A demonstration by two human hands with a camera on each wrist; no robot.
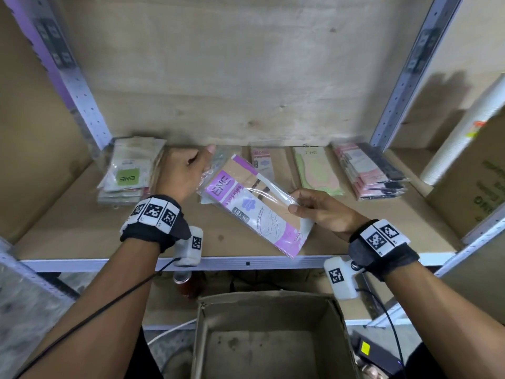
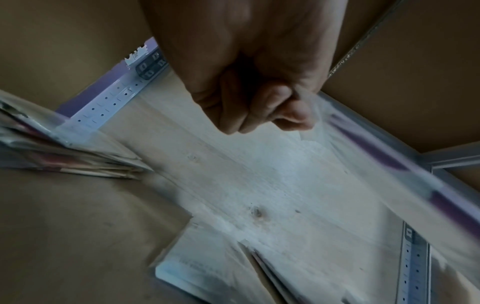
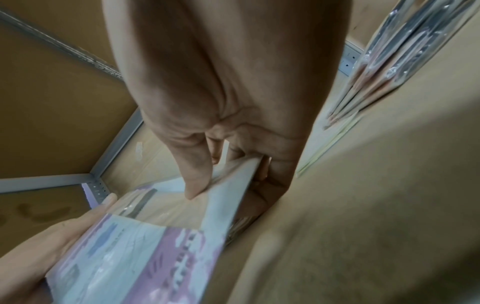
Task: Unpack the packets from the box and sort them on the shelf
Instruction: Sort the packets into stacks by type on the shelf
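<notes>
A purple and tan ENE stocking packet [image 1: 246, 203] in clear wrap is held tilted just above the shelf board [image 1: 82, 228]. My left hand [image 1: 203, 170] pinches its clear plastic at the far left corner, fingers curled in the left wrist view [image 2: 285, 115], where the packet [image 2: 389, 185] is a blurred strip. My right hand [image 1: 296, 206] pinches the right edge, thumb on top [image 3: 221, 179] of the packet [image 3: 145, 246]. The open cardboard box [image 1: 262, 295] stands below the shelf; the part of its bottom that I see is bare.
On the shelf lie a stack with a green label [image 1: 128, 173] at left, a purple packet [image 1: 262, 160], a green and pink packet [image 1: 317, 170] and a pink and black stack [image 1: 371, 173]. A large carton [image 1: 478, 187] stands at right. A red can [image 1: 185, 283] sits under the shelf.
</notes>
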